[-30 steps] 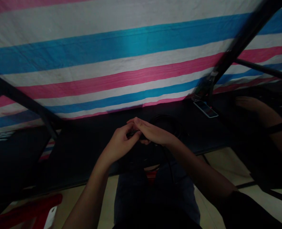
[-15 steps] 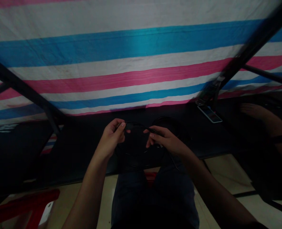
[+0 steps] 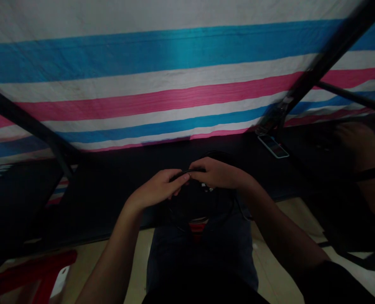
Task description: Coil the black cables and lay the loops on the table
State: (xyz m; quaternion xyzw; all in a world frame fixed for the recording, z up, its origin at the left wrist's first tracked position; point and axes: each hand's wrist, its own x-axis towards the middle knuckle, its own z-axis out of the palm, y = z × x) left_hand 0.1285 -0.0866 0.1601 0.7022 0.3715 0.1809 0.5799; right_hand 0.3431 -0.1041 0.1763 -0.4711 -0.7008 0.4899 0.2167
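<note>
A thin black cable [image 3: 187, 171] runs between my two hands, held just above the front part of a black table [image 3: 111, 190]. My left hand [image 3: 162, 185] is closed on it, the thumb lying along the cable. Close by, almost touching, my right hand [image 3: 217, 172] also grips the cable with its fingers bent over. Loops of the cable hang below the hands toward my lap, and a small pale connector shows under the right palm. Much of the cable is lost against the dark tabletop.
A phone [image 3: 273, 147] lies on the table to the right, beside a clear bottle [image 3: 271, 118] and a dark slanted post [image 3: 314, 76]. Another person's hand [image 3: 358, 135] is farther right. A striped sheet [image 3: 174, 93] hangs behind. A red stool [image 3: 41, 270] stands at lower left.
My hands have come together, from a clear gap with cable stretched across it to nearly touching. The other person's hand has moved a little at the right.
</note>
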